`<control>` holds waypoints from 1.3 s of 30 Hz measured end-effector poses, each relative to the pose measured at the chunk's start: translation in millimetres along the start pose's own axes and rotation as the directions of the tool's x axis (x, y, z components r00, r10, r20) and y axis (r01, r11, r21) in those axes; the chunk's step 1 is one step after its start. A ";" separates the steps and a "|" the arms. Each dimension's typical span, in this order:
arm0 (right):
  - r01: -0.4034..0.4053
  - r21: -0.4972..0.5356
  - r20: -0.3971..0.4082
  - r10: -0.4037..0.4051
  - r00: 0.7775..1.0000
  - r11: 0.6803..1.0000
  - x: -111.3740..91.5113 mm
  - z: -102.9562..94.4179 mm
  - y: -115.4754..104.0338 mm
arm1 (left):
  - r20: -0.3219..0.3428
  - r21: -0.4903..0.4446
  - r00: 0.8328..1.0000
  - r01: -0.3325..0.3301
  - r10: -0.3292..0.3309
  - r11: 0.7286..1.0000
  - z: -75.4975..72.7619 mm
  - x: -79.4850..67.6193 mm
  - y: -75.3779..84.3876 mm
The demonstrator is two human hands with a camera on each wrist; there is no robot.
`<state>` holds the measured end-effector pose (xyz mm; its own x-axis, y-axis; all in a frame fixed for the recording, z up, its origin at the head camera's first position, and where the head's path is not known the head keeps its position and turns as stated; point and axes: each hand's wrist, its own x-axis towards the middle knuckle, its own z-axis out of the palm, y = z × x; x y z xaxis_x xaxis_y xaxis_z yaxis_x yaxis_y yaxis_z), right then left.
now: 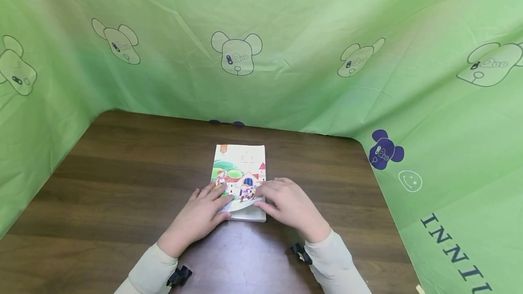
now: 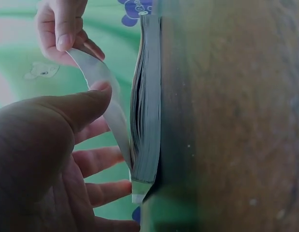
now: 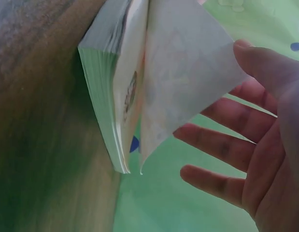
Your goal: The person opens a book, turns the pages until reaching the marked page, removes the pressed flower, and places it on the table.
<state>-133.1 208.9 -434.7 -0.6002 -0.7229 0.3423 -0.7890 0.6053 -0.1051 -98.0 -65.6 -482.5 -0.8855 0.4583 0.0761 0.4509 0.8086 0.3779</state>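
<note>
A paperback book (image 1: pixel 245 158) with a colourful illustrated cover lies on the table, its spine towards the left. Its front cover (image 3: pixel 183 63) is lifted at the lower right corner, and the pages below show in the head view. My right hand (image 1: pixel 288 201) pinches that corner between thumb and fingers; its lower fingers are spread behind the cover in the right wrist view. Fairly straight fingers of my left hand (image 1: pixel 198 217) rest on the cover's left side near the spine. In the left wrist view the page block (image 2: pixel 148 96) stays flat while the cover bows away from it.
The brown wooden table (image 1: pixel 122 185) extends around the book. Green cloth (image 1: pixel 286 8) printed with bear heads hangs along the back and both sides. A small black device (image 1: pixel 179 276) is strapped at the left wrist, and a similar black device (image 1: pixel 301 254) at the right.
</note>
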 end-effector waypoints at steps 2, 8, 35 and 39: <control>0.001 -0.002 -0.025 -0.001 1.000 1.000 -0.9 -2.2 2.3 | -0.013 -0.019 1.000 -0.004 0.004 1.000 -0.7 -0.8 0.0; -0.087 -0.014 -0.100 0.086 0.991 0.996 -3.8 -9.9 7.8 | -0.063 -0.056 0.998 -0.019 0.016 0.998 -4.3 -2.5 -0.5; -0.229 0.093 0.297 0.192 0.935 0.969 -5.4 27.5 -3.6 | -0.492 0.301 0.805 -0.200 0.331 0.933 -44.8 -15.9 -19.6; -0.235 0.076 0.324 0.199 0.925 0.969 -5.7 28.3 -5.2 | -0.455 0.321 0.840 -0.154 0.295 0.934 -48.9 -18.5 -23.4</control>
<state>-129.2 200.4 -462.6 -0.7547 -0.6561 -0.0067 -0.6333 0.7311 -0.2538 -97.6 -111.0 -447.6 -0.6620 0.4559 0.5949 0.5937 0.8034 0.0449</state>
